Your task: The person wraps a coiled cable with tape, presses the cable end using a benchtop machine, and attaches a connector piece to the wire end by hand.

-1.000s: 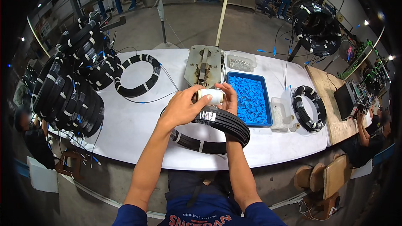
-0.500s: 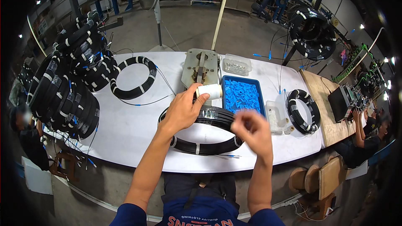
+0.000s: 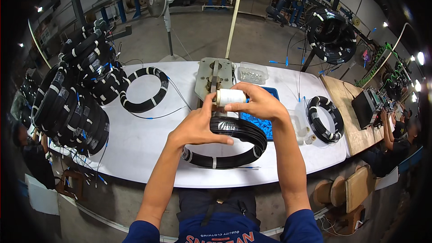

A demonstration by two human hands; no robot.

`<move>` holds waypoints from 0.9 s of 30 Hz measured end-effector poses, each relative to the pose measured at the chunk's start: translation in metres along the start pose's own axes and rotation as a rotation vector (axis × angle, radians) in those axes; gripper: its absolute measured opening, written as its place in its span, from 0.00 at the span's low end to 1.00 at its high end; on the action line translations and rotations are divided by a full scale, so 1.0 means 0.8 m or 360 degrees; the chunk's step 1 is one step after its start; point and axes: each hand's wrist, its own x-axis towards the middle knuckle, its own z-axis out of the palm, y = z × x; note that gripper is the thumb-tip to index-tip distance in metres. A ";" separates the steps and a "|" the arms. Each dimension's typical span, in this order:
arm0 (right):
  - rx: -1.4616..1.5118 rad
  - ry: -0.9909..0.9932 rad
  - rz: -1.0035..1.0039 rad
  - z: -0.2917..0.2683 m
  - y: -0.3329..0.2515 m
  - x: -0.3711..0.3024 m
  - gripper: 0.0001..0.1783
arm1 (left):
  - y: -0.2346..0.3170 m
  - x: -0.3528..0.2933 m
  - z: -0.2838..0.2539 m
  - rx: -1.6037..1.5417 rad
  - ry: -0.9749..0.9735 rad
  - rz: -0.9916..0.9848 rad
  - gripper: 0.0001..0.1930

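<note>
A roll of white tape (image 3: 231, 96) is held between the thumb and fingers of my right hand (image 3: 258, 101), just above the far side of a black cable coil (image 3: 245, 130). My left hand (image 3: 195, 123) is closed round the coil's far left part, its thumb stretched across the coil toward the inner side. Its index fingertip comes up against the left end of the tape roll. Clear shiny film and white bands wrap parts of the coil. The far side of the coil stands higher than the near side, which lies by the table's front.
Behind the coil stands a metal fixture (image 3: 207, 78). Blue clips fill a blue tray (image 3: 268, 130), partly hidden by my right arm. A clear box (image 3: 252, 73) sits behind. Other coils lie left (image 3: 144, 105) and right (image 3: 313, 121); stacked coils (image 3: 92, 123) crowd the left edge.
My right hand has come up and left from beside the coil and taken the tape roll. My left hand has let go of the roll and moved onto the coil, thumb lowered.
</note>
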 end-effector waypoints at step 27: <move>0.1296 0.1335 0.0120 0.192 -0.012 -0.084 0.12 | 0.004 -0.007 0.003 0.0455 -0.0058 0.0102 0.24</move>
